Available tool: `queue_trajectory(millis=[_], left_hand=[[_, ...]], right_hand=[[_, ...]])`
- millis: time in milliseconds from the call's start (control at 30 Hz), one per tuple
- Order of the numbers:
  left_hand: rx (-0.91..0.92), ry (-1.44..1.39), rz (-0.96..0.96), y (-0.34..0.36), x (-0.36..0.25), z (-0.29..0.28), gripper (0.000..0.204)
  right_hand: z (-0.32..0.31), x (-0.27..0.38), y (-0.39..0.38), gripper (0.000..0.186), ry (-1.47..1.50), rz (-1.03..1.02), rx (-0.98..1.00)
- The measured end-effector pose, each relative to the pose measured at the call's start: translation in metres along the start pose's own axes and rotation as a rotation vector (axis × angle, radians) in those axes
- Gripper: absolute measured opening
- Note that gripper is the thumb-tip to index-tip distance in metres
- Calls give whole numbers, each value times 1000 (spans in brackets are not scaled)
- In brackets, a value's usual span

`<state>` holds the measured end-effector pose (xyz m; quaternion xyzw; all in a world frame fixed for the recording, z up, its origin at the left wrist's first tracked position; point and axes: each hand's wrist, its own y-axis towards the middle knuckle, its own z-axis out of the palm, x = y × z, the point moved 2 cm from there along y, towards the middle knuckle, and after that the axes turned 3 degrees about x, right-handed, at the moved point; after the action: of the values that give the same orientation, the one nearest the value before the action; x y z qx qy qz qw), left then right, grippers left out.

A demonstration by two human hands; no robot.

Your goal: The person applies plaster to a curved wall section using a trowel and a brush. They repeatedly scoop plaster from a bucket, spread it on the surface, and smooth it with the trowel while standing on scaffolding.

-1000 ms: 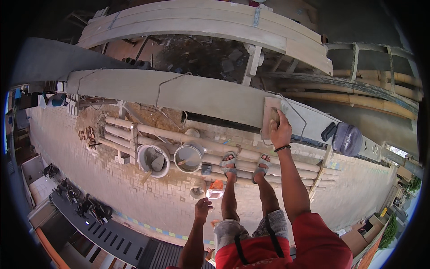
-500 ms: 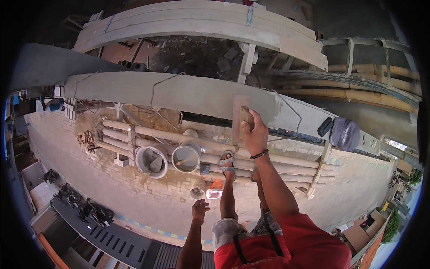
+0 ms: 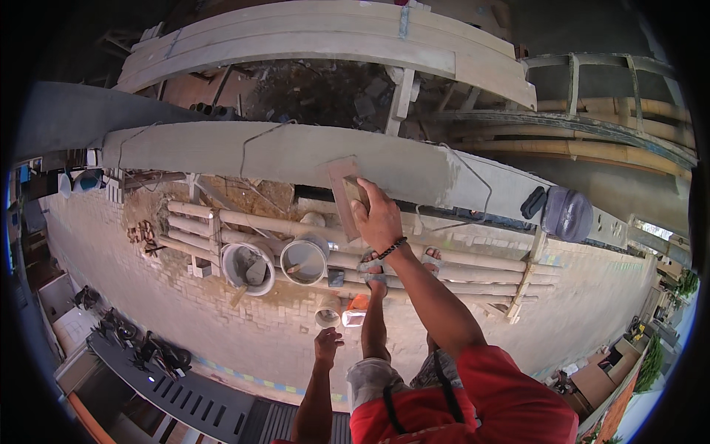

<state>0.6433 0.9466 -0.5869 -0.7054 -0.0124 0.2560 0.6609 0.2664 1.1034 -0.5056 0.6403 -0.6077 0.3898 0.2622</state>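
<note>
My right hand (image 3: 381, 220) grips the handle of a flat plastering float (image 3: 342, 196), whose far end rests on the wet-looking grey face of a long beam (image 3: 274, 152). The float tilts, with its near end sticking out below the beam's lower edge. My left hand (image 3: 327, 346) hangs low at my side, fingers loosely bent and nothing visible in them. Just beyond it are a small pail (image 3: 328, 303) and an orange and white bag (image 3: 356, 303). My sandalled feet (image 3: 372, 266) stand on bamboo poles (image 3: 473, 274).
Two larger buckets stand left of my feet: one bucket (image 3: 225, 270) with grey mix and a tool in it, another bucket (image 3: 283, 260) with greyish liquid. Bent metal rods (image 3: 244, 152) cross the beam. A dark bundle (image 3: 568, 218) sits on its right part. Paving (image 3: 244, 333) lies below.
My right hand has slid the float leftward along the beam and turned it from upright to tilted. My right foot now shows more fully. The left hand has barely moved.
</note>
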Motion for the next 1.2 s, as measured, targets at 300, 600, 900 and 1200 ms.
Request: queue_trajectory(millis=[300, 600, 900, 1200], left_hand=[[36, 8, 72, 2, 6, -4, 31], [26, -20, 77, -5, 4, -7, 31], [11, 12, 28, -3, 12, -8, 31], [23, -106, 139, -9, 0, -7, 29]], right_hand=[[-39, -64, -22, 39, -207, 213, -211], [-36, -13, -28, 38, 17, 133, -228], [-11, -44, 5, 40, -263, 157, -246], [-43, -26, -21, 39, -80, 123, -212]])
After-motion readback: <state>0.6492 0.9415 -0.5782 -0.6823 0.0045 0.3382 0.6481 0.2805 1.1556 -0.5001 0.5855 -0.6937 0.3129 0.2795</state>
